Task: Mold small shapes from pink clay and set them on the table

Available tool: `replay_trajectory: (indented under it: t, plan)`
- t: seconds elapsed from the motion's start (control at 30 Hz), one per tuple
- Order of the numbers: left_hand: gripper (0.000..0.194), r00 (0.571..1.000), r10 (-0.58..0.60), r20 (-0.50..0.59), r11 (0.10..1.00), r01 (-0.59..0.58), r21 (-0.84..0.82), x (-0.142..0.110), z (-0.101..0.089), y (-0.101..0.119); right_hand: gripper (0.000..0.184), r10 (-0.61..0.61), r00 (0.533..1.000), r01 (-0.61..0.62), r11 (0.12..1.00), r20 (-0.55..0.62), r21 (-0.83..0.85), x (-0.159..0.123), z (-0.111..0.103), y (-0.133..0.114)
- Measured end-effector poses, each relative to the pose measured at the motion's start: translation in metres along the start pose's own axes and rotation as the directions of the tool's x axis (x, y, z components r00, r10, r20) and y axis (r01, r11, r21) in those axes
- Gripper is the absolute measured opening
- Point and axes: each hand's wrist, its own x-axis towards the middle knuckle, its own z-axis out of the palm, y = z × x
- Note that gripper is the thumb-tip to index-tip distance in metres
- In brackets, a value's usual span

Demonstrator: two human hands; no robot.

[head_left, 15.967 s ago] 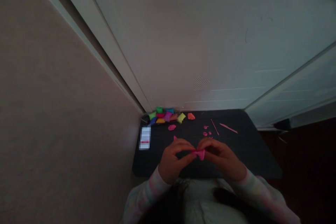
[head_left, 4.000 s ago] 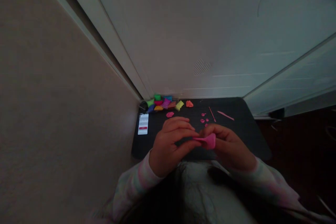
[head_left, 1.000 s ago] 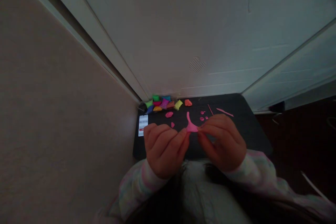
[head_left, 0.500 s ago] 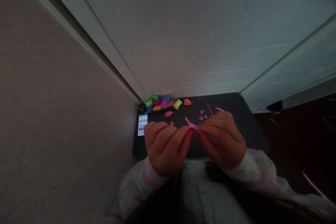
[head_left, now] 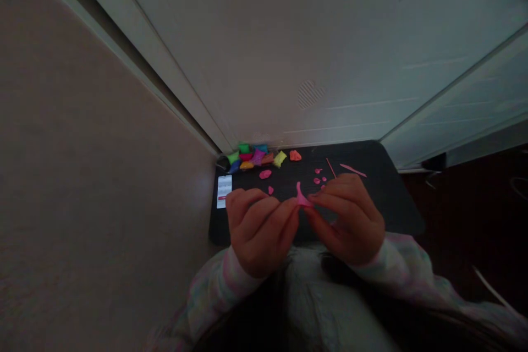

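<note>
Between my two hands is a piece of pink modelling clay (head_left: 303, 198), with a thin curved stem rising from a wider base. My left hand (head_left: 262, 231) pinches its left side between thumb and fingers. On the other side my right hand (head_left: 348, 220) grips the right edge the same way. Both hands are above the dark table (head_left: 388, 198). Beyond them lie a flattened pink clay lump (head_left: 265, 174), a smaller pink bit (head_left: 270, 190) and several little pink pieces (head_left: 317, 180).
Several coloured clay packets (head_left: 258, 156) are heaped at the back left, near a lit phone (head_left: 224, 191). An orange clay lump (head_left: 295, 155), a thin pink stick (head_left: 330, 168) and a pink knife-like tool (head_left: 353, 170) lie farther right. A white panel (head_left: 264, 77) rises behind the table.
The clay's stem has turned from leaning left to standing more upright, and its base looks wider between my fingers. Both hands stay in nearly the same place; the view has shifted slightly.
</note>
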Motion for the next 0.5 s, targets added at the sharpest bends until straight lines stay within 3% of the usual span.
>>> replay_trajectory:
  t: [0.23, 0.5]
  plan:
    - [0.018, 0.998, 0.058, 0.039, 0.998, -0.058, 0.006, 0.0003, -0.0007, -0.0012, 0.023, -0.057, 0.997, 0.058, 0.998, 0.05, -0.017, -0.0011, -0.001, 0.0027]
    - [0.017, 1.0, -0.004, 0.029, 0.999, 0.005, -0.038, 0.0015, 0.0058, 0.0002, 0.02, -0.009, 0.998, 0.009, 1.0, 0.059, 0.007, -0.0012, 0.0023, 0.0017]
